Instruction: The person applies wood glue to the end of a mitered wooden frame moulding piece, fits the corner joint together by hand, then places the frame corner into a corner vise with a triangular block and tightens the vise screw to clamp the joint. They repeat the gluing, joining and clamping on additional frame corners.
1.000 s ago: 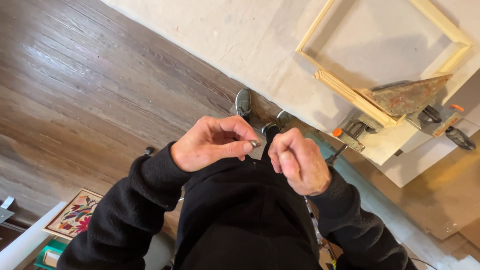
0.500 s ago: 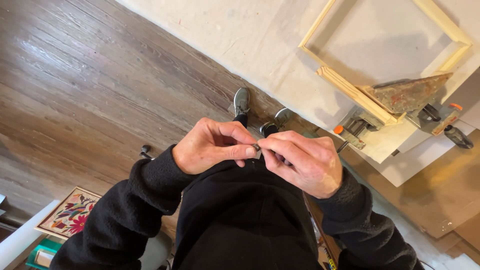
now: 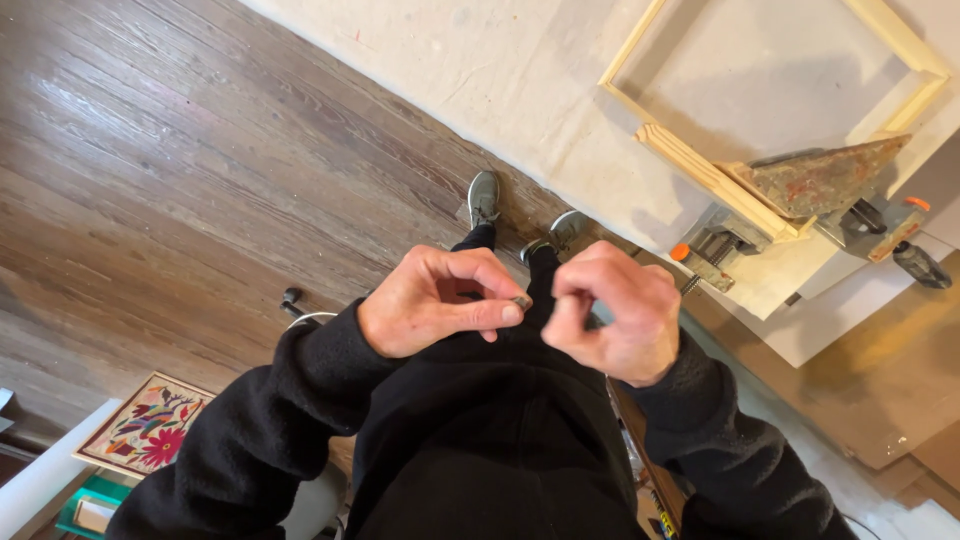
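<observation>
While the person stood on the wood floor (image 3: 150, 170), both hands were raised in front of a black sweatshirt (image 3: 470, 440). The left hand (image 3: 440, 300) was curled, its thumb and forefinger pressed together on a small grey piece (image 3: 521, 300), too small to make out further. The right hand (image 3: 612, 320) was just beside it, fingers bent inward and thumb tucked toward them; whether it gripped anything could not be told. The piece sat at the left fingertips, between the two hands and not touching the right. Two grey shoes (image 3: 484, 196) showed below the hands, at the edge of a pale cloth (image 3: 480, 80). On the cloth lay a wooden frame (image 3: 700, 170) with a rusty triangular plate (image 3: 820, 178) at its corner and orange-tipped clamps (image 3: 708, 262) near it. A floral mat (image 3: 145, 425) lay at the lower left.
</observation>
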